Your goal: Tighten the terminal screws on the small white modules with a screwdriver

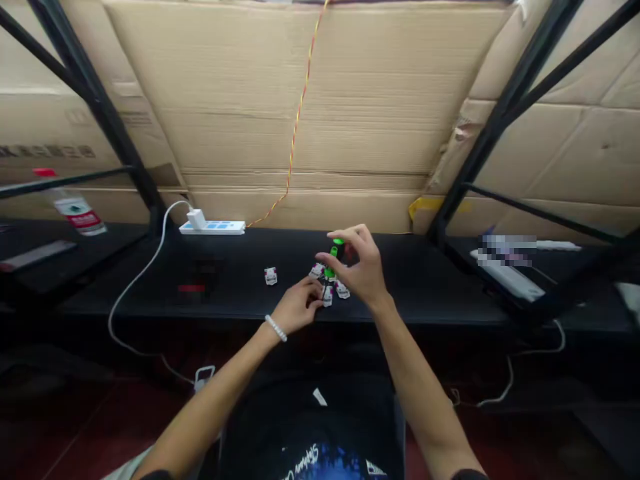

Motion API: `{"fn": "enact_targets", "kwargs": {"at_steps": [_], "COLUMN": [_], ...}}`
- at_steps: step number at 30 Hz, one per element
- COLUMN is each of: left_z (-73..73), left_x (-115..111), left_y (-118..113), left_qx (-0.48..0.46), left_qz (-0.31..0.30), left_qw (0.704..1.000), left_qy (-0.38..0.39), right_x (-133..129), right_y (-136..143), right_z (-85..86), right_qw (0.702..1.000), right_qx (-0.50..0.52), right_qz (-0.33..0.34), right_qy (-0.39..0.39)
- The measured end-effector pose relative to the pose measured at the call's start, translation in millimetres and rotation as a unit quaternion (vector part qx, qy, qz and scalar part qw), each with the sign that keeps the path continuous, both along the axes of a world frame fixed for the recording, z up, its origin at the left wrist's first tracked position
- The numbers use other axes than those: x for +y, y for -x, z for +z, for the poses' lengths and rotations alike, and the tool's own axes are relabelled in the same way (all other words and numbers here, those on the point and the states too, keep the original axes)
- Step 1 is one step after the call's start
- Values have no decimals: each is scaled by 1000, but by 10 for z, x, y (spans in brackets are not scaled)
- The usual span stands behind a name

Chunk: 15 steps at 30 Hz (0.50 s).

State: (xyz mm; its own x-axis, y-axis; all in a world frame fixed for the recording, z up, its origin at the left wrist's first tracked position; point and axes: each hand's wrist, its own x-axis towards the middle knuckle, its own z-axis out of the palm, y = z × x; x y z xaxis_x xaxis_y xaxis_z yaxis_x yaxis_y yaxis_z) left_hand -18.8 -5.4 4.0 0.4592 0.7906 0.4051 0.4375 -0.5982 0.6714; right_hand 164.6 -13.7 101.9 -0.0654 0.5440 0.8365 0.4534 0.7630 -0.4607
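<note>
A green-and-black screwdriver stands nearly upright over a group of small white parts. My right hand is around its handle, with the thumb crossing in front and the index finger curled near the top. Just below, my left hand has its fingers pinched at a small white part with dark and pink details; the fingertips partly hide the contact. Close by lie another white part and one more white part. A separate white part lies farther left on the black table.
A white power strip with a plugged-in charger and white cable lies at the back left. Black metal frames rise on both sides. A bottle stands at far left. Cardboard forms the back wall.
</note>
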Motion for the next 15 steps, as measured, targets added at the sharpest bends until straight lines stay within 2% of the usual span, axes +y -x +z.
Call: {"fn": "enact_targets", "kwargs": {"at_steps": [2, 5, 6, 11, 15], "left_z": [7, 11, 9, -20, -34], "left_x": [-7, -16, -19, -52, -95], "left_y": [-2, -3, -5, -45, -87], "left_qx": [2, 6, 6, 12, 39], "left_qz": [-1, -1, 0, 20, 45], "left_qw": [1000, 1000, 1000, 999, 996], "left_qy": [-5, -7, -6, -32, -62], "right_x": [7, 15, 18, 12, 7], "right_y": [-22, -66, -76, -71, -65], "right_z": [-16, -36, -38, -8, -12], "right_qw": [1000, 990, 988, 999, 991], "right_qx": [-1, 0, 2, -26, -23], "right_qz": [29, 129, 139, 44, 130], "right_qy": [2, 56, 66, 10, 35]}}
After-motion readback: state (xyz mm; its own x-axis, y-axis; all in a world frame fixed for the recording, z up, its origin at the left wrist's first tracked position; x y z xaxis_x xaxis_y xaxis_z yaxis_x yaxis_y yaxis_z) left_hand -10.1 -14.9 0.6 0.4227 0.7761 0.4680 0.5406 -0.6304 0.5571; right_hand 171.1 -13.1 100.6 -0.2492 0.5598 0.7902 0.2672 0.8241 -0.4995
